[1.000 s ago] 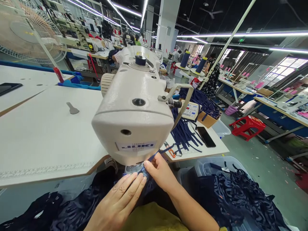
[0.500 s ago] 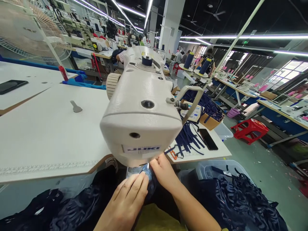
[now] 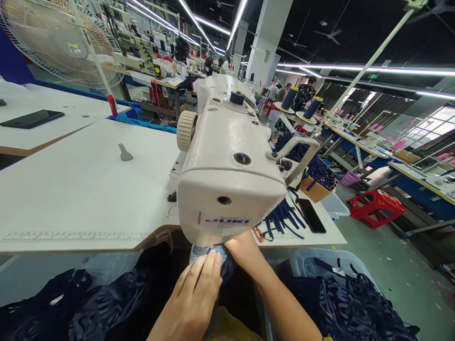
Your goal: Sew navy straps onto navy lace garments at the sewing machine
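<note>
The white JUKI sewing machine (image 3: 232, 194) fills the middle of the view, its head hiding the needle area. Just below it, a piece of navy fabric (image 3: 226, 271) lies brightly lit at its upper end. My left hand (image 3: 197, 284) is closed on this fabric, fingers pressed together and fingertips close under the head. From the other side my right hand (image 3: 243, 248) reaches in with curled fingers at the fabric's right edge; its fingertips are hidden behind the machine head.
Navy garments (image 3: 110, 303) lie at lower left, and more fill a clear plastic bin (image 3: 302, 258) at lower right. Navy straps (image 3: 284, 218), a phone (image 3: 312, 215) and orange-handled snips (image 3: 258, 234) rest right of the machine. A red stool (image 3: 377, 208) stands beyond. People work farther back.
The camera view has shifted, so the machine appears farther right. My right hand's fingers have become more hidden behind the head. My left hand stays on the fabric.
</note>
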`<action>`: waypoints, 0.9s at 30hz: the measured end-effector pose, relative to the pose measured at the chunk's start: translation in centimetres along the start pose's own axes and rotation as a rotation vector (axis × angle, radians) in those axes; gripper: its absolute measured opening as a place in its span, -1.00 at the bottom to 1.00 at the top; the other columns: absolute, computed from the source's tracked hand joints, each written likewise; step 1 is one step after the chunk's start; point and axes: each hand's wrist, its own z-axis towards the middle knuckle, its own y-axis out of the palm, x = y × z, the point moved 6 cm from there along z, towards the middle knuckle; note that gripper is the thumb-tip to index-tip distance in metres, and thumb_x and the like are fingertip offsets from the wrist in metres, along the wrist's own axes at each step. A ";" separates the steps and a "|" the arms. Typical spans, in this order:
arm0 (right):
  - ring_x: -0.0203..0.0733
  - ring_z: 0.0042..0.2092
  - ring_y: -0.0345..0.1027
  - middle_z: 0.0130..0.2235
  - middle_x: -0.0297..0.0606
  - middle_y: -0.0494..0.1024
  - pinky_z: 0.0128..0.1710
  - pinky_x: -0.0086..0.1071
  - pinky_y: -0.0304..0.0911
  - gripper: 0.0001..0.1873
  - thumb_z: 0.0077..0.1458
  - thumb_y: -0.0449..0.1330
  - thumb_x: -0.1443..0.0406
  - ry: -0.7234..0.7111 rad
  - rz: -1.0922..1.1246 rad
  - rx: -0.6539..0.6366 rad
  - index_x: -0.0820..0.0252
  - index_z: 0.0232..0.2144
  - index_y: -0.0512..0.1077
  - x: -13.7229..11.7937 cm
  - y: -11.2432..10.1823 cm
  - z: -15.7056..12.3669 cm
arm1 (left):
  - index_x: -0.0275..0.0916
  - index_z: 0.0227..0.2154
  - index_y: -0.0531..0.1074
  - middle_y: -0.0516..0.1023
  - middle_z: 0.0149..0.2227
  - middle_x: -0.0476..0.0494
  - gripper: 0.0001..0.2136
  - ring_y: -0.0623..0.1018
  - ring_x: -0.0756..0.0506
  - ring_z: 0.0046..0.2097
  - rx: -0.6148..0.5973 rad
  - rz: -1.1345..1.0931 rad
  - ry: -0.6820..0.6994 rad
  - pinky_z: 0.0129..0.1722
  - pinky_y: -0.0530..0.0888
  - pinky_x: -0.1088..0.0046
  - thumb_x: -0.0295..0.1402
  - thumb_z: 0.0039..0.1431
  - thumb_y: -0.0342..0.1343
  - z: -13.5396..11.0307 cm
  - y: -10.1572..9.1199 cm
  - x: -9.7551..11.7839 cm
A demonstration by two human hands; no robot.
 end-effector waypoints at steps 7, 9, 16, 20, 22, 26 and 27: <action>-0.16 -0.36 0.32 -0.56 -0.37 0.41 -0.26 -0.32 0.25 -0.84 0.07 0.11 0.40 -0.034 -0.160 -0.023 0.10 -0.39 0.48 1.0 0.4 0.9 | -0.43 0.07 0.31 0.51 -0.03 -0.31 -0.61 0.48 -0.22 -0.03 0.013 0.068 -0.024 0.05 0.29 0.24 -0.43 0.18 0.07 0.9 0.2 0.3; -0.19 -0.38 0.32 -0.55 -0.38 0.42 -0.27 -0.34 0.25 -0.84 0.07 0.10 0.41 -0.054 -0.193 -0.022 0.12 -0.38 0.48 0.9 0.5 1.0 | -0.46 0.04 0.34 0.51 -0.04 -0.33 -0.63 0.48 -0.23 -0.04 0.017 0.089 -0.014 0.03 0.30 0.22 -0.44 0.17 0.09 1.1 0.1 0.4; -0.22 -0.41 0.31 -0.54 -0.36 0.44 -0.28 -0.38 0.25 -0.82 0.09 0.07 0.43 -0.113 -0.323 -0.002 0.19 -0.36 0.48 0.1 0.5 0.9 | -0.45 0.02 0.36 0.53 -0.05 -0.32 -0.66 0.47 -0.22 -0.04 0.039 0.083 -0.043 0.03 0.29 0.23 -0.46 0.18 0.06 1.6 -0.2 0.5; -0.22 -0.40 0.32 -0.53 -0.35 0.46 -0.28 -0.39 0.26 -0.81 0.09 0.06 0.43 -0.142 -0.344 0.015 0.19 -0.36 0.48 0.0 0.7 1.1 | -0.45 0.00 0.38 0.54 -0.07 -0.30 -0.69 0.47 -0.22 -0.06 0.044 0.086 -0.060 0.01 0.29 0.23 -0.47 0.20 0.04 1.6 -0.1 0.5; -0.22 -0.39 0.32 -0.49 -0.33 0.48 -0.29 -0.40 0.26 -0.80 0.10 0.05 0.43 -0.164 -0.348 0.010 0.19 -0.35 0.47 -0.2 0.8 1.2 | -0.46 -0.02 0.40 0.54 -0.07 -0.29 -0.69 0.48 -0.22 -0.07 0.036 0.097 -0.052 -0.01 0.31 0.24 -0.46 0.20 0.05 1.6 -0.1 0.5; -0.23 -0.38 0.32 -0.41 -0.30 0.51 -0.33 -0.42 0.26 -0.79 0.11 0.02 0.43 -0.197 -0.361 -0.006 0.19 -0.34 0.46 -0.5 0.9 1.2 | -0.50 -0.03 0.40 0.54 -0.08 -0.33 -0.68 0.48 -0.22 -0.09 0.024 0.149 0.007 -0.05 0.34 0.23 -0.44 0.16 0.11 1.9 -0.2 0.5; -0.24 -0.37 0.33 -0.41 -0.30 0.51 -0.33 -0.43 0.26 -0.78 0.11 0.01 0.43 -0.200 -0.363 -0.010 0.19 -0.34 0.46 -0.6 0.9 1.2 | -0.52 -0.04 0.40 0.54 -0.09 -0.35 -0.67 0.48 -0.23 -0.09 0.029 0.157 0.017 -0.06 0.34 0.22 -0.44 0.16 0.12 1.9 -0.2 0.5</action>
